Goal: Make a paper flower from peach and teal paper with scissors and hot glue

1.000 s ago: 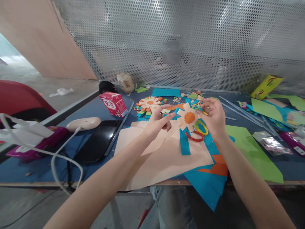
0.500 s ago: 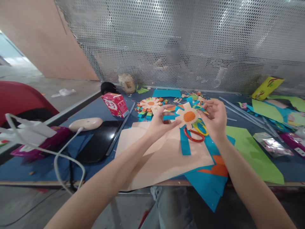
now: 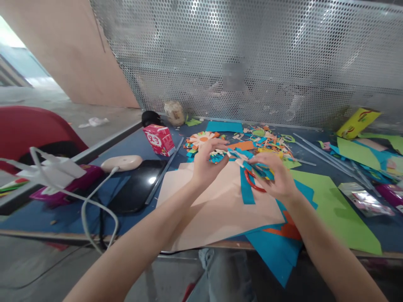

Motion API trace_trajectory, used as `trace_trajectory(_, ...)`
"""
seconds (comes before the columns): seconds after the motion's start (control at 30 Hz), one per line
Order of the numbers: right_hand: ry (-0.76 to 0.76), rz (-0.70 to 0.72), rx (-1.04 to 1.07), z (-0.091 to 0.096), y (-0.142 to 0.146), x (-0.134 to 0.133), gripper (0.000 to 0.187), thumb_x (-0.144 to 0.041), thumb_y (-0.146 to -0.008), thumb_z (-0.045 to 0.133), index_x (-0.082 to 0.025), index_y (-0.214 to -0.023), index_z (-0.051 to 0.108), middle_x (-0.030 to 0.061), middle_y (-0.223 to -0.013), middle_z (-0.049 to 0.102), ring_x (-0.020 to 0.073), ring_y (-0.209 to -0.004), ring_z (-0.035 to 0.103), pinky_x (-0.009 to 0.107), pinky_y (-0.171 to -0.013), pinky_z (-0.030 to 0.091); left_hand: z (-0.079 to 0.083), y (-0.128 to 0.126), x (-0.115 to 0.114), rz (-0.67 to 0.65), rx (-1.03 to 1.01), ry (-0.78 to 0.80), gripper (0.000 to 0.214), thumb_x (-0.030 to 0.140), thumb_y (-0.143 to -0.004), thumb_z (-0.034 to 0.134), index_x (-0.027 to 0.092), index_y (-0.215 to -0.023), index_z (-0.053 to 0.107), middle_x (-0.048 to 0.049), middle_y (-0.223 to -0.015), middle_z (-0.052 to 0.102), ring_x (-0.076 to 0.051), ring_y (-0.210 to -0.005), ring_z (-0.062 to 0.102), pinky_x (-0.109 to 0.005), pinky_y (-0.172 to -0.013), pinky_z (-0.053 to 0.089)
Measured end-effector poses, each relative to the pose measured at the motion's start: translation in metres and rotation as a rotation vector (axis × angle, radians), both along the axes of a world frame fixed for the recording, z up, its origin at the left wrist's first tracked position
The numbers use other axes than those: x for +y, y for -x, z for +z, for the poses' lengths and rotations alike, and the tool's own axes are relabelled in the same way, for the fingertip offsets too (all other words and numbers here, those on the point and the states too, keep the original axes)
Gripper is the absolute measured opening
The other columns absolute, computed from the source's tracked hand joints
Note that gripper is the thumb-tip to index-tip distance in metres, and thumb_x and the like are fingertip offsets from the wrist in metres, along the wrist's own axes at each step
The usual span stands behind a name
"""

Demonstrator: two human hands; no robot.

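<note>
My left hand (image 3: 208,161) and my right hand (image 3: 272,178) both pinch a paper flower (image 3: 241,159) with cream petals and blue strips, held low above the table and turned edge-on. Its orange middle no longer shows. Below my right hand lie scissors with red and yellow loops (image 3: 253,182) and a blue paper strip (image 3: 246,189), on a large cream sheet (image 3: 217,205). A finished flower with an orange centre (image 3: 201,139) lies farther back.
Blue and orange sheets (image 3: 277,243) overhang the front edge. A green sheet (image 3: 333,205) lies right. Left are a black tablet (image 3: 138,184), a cream mouse-like device (image 3: 122,162), a red carton (image 3: 159,139) and a white cable (image 3: 94,209). A perforated metal screen (image 3: 252,54) backs the table.
The flower has been tipped over from face-up to edge-on and lowered. My right hand has dropped and moved left over the scissors. The view has shifted slightly right.
</note>
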State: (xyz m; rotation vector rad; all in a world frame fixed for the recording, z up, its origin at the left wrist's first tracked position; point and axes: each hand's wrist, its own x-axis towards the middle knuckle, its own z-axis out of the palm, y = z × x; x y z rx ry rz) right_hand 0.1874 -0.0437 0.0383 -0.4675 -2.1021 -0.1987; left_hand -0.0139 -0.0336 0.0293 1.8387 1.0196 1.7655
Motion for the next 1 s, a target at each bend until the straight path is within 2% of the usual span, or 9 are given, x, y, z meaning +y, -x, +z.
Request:
trace_trajectory(0.1, -0.196, -0.048, -0.103, -0.001, 0.001, -0.002, 0.032, -0.014, -0.085, 0.046, -0.028, -0.113, 0.05, 0.0045, -0.098, 0.068, 0.0197, -0.093, 0.063, 0.04, -0.08, 0.053, 0.0, 0.002, 0.001, 0.074, -0.005, -0.027, 0.04, 0.019, -0.062, 0.073, 0.024, -0.096, 0.053, -0.006, -0.102, 0.062, -0.024, -0.108, 0.053, -0.039, -0.098, 0.036)
trace_trajectory(0.2, -0.386, -0.051, -0.159, -0.002, 0.002, -0.004, 0.027, -0.015, -0.083, 0.054, -0.031, -0.105, 0.054, 0.0017, -0.096, 0.069, 0.0184, -0.091, 0.064, 0.038, -0.079, 0.054, -0.001, -0.001, 0.007, 0.069, -0.228, 0.056, 0.06, 0.021, -0.053, 0.078, 0.025, -0.105, 0.049, -0.0073, -0.12, 0.053, -0.024, -0.11, 0.051, -0.035, -0.088, 0.043)
trace_trajectory(0.27, -0.422, -0.032, -0.185, -0.002, 0.002, -0.004, 0.026, -0.016, -0.08, 0.059, -0.032, -0.1, 0.056, -0.0004, -0.093, 0.07, 0.0175, -0.09, 0.064, 0.036, -0.078, 0.054, -0.002, -0.003, 0.012, -0.066, -0.42, 0.301, 0.052, 0.025, -0.055, 0.075, 0.023, -0.1, 0.049, -0.006, -0.107, 0.058, -0.021, -0.094, 0.058, -0.031, -0.075, 0.047)
trace_trajectory(0.37, -0.282, 0.007, -0.242, -0.001, 0.001, -0.002, 0.026, -0.018, -0.081, 0.059, -0.036, -0.1, 0.056, -0.0037, -0.091, 0.07, 0.0158, -0.088, 0.064, 0.035, -0.079, 0.054, 0.001, -0.005, 0.014, -0.336, -0.635, 0.782, 0.033, 0.044, -0.064, 0.065, 0.019, -0.08, 0.051, -0.0041, -0.076, 0.061, -0.017, -0.066, 0.061, -0.029, -0.058, 0.047)
trace_trajectory(0.47, -0.148, 0.026, -0.298, -0.002, 0.001, -0.001, 0.027, -0.02, -0.082, 0.058, -0.039, -0.102, 0.056, -0.0063, -0.093, 0.069, 0.0138, -0.088, 0.063, 0.034, -0.082, 0.054, 0.008, -0.003, 0.008, -0.493, -0.748, 0.974, 0.046, 0.064, -0.066, 0.054, 0.018, -0.073, 0.053, -0.0061, -0.066, 0.062, -0.017, -0.056, 0.059, -0.03, -0.051, 0.047)
trace_trajectory(0.53, -0.164, 0.025, -0.326, -0.002, 0.002, 0.0, 0.028, -0.02, -0.082, 0.058, -0.039, -0.103, 0.055, -0.0064, -0.094, 0.069, 0.0129, -0.088, 0.063, 0.032, -0.083, 0.054, 0.012, -0.002, 0.005, -0.509, -0.758, 0.951, 0.045, 0.062, -0.064, 0.059, 0.018, -0.074, 0.055, -0.0051, -0.065, 0.062, -0.016, -0.055, 0.059, -0.029, -0.051, 0.048)
trace_trajectory(0.7, -0.271, 0.0, -0.373, -0.002, 0.003, -0.001, 0.025, -0.02, -0.083, 0.058, -0.035, -0.102, 0.056, -0.0048, -0.09, 0.071, 0.0125, -0.085, 0.064, 0.029, -0.079, 0.055, 0.012, -0.001, 0.003, -0.536, -0.654, 0.816, 0.029, 0.019, -0.055, 0.073, 0.017, -0.078, 0.056, 0.0002, -0.072, 0.064, -0.012, -0.061, 0.061, -0.025, -0.06, 0.051)
trace_trajectory(0.87, -0.237, -0.061, -0.471, -0.001, 0.003, -0.001, 0.02, -0.022, -0.084, 0.055, -0.036, -0.099, 0.058, -0.0052, -0.092, 0.071, 0.0125, -0.085, 0.065, 0.03, -0.08, 0.056, 0.01, -0.004, 0.003, -0.522, -0.616, 0.782, 0.037, 0.013, -0.053, 0.073, 0.016, -0.085, 0.055, 0.0017, -0.073, 0.063, -0.007, -0.059, 0.059, -0.021, -0.057, 0.047)
trace_trajectory(1.0, -0.139, -0.004, -0.42, 0.0, 0.004, -0.002, 0.022, -0.022, -0.084, 0.056, -0.037, -0.099, 0.057, -0.0059, -0.091, 0.07, 0.0121, -0.084, 0.064, 0.03, -0.082, 0.055, 0.01, -0.005, 0.002, -0.491, -0.612, 0.76, 0.038, 0.013, -0.052, 0.073, 0.016, -0.084, 0.053, 0.003, -0.068, 0.062, -0.006, -0.058, 0.057, -0.02, -0.056, 0.044)
